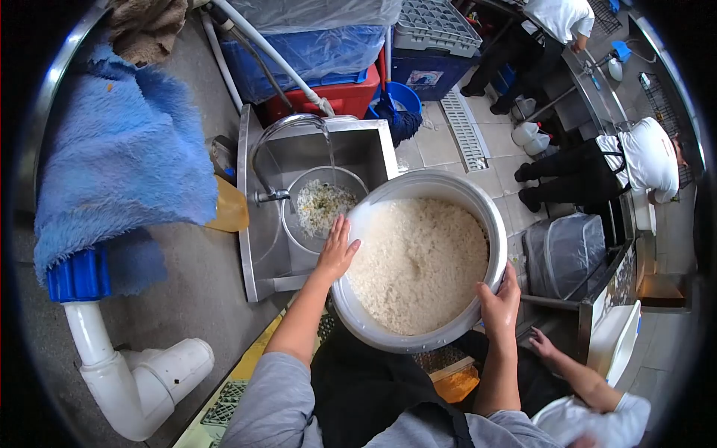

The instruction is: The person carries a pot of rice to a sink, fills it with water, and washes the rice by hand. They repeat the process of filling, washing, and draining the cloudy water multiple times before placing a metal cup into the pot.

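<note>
A wide, pale metal pot (pixel 495 231) full of white rice (pixel 418 265) is held in front of me, tilted toward the sink side. My left hand (pixel 337 250) presses against its left edge, fingers stretched along the rim. On the right, my right hand (pixel 500 302) grips the rim with the thumb on top; its fingers are partly hidden behind the pot. Just beyond my left hand, a round strainer or bowl (pixel 287 224) with rice grains and yellowish bits (pixel 323 207) sits in the steel sink (pixel 258 272). Water runs into it from the curved faucet (pixel 258 153).
Blue towel (pixel 127 149) and white pipe (pixel 142 381) are at left. Behind the sink stand a red bin (pixel 328 97), a blue mop bucket (pixel 403 95) and a grey rack (pixel 437 30). Two people work at the right counter; another person's arm (pixel 579 369) is close at lower right.
</note>
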Demonstrator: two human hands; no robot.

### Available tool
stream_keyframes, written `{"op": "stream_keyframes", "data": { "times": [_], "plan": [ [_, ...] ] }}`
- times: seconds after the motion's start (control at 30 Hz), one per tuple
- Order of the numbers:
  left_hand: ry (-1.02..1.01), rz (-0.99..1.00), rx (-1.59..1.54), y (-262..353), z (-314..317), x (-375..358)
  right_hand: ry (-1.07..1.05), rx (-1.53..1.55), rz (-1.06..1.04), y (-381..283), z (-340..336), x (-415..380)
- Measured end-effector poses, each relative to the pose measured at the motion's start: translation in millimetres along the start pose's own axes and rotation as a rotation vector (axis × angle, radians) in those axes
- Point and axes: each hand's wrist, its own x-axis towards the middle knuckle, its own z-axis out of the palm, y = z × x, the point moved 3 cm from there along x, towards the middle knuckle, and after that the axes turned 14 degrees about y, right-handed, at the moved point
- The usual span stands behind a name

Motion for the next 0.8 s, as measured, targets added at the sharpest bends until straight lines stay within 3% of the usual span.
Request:
{"op": "stream_keyframes", "data": {
  "times": [0.8],
  "plan": [
    [-0.057, -0.021, 0.04, -1, -4, 4, -0.009, 0.079, 0.031, -12, 9, -3]
  ]
}}
